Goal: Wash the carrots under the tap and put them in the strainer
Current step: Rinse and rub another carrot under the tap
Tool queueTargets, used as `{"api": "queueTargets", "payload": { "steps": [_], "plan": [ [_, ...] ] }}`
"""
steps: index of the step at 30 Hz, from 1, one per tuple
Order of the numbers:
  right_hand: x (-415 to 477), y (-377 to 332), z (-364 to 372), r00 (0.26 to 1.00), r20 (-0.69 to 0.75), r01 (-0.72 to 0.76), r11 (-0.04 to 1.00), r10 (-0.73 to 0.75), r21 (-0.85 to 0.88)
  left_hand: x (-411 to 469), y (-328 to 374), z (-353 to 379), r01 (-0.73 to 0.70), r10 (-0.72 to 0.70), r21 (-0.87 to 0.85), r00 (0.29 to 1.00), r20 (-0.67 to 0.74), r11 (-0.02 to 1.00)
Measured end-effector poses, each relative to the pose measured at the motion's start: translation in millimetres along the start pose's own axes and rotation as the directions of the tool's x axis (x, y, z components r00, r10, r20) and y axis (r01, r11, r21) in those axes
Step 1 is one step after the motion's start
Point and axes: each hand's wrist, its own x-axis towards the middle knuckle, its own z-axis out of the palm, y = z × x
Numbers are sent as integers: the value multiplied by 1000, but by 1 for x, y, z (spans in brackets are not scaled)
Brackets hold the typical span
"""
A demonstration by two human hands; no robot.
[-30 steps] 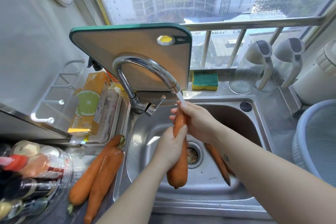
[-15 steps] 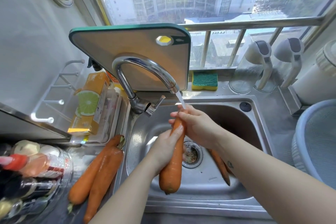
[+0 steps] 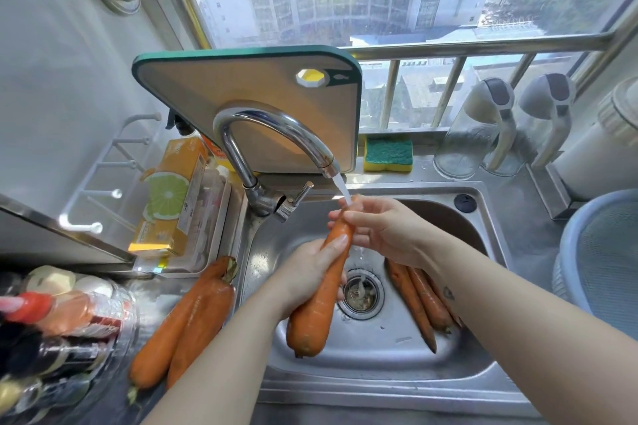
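- Held carrot: we logged it over the sink, tilted, with the thick end low and towards us and the thin end up under the spout.
- Left hand: its fingers were curled round the carrot's middle and gripped it from the left side.
- Right hand: its fingers and thumb were closed round the carrot's thin upper end, just above the left hand.
- Tap: a chrome gooseneck; its water stream fell onto the carrot's tip, right at the right hand's fingers.
- Carrots in the sink: we counted at least two lying in the basin right of the drain, partly under the right forearm.
- Carrots on the counter: two lay side by side just left of the sink rim, well apart from both hands.
- Strainer: a blue-grey rimmed basket with a mesh inside stood on the counter right of the sink, apart from the hands.
- Cutting board: green-edged, it leaned upright behind the tap.
- Sponge: yellow and green, it sat on the ledge behind the sink.
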Motion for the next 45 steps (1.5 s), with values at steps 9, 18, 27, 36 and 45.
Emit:
{"api": "queueTargets", "payload": {
  "steps": [9, 18, 27, 36, 45],
  "plan": [
    [0, -18, -11, 990, 112, -69, 990, 83, -124, 2, 5, -6, 6, -8, 67, 1000, 19, 998],
    [2, -26, -17, 991, 102, -70, 990, 82, -119, 6, 12, -6, -8, 11, 143, 1000, -18, 990],
    [6, -25, -16, 993, 95, -48, 987, 64, -155, 9, 15, -5, -6, 13, 168, 999, -41, 986],
    [6, -17, -14, 1000, 26, 15, 980, -10, -198, 6, 16, 0, -33, 49, 214, 996, -73, 976],
    [9, 10, 4, 975, -152, 89, 911, -163, -402, 3, 6, 11, 31, 63, 439, 978, -197, 898]
  ]
}}
